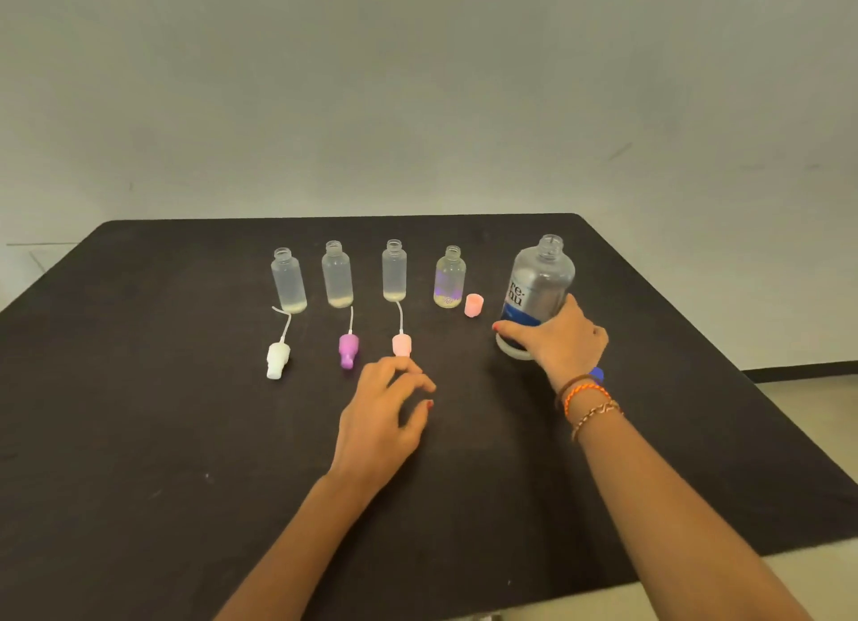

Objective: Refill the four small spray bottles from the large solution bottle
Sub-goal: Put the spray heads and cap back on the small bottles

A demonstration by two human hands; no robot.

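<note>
Several small clear spray bottles stand uncapped in a row on the black table (139, 434): the leftmost (288, 280), a second (337, 274), a third (394, 270) and a shorter one with a purple print (449, 277). Each holds a little liquid at the bottom. In front lie a white spray head (278, 356), a purple one (348, 348) and a pink one (401, 344). A small pink cap (473, 305) stands by the fourth bottle. My right hand (562, 341) grips the large open solution bottle (538, 281) low down. My left hand (385, 416) hovers open near the pink spray head.
A plain pale wall rises behind the table. The table's right edge drops to a light floor at the right. A small blue object (598, 374) shows behind my right wrist, partly hidden.
</note>
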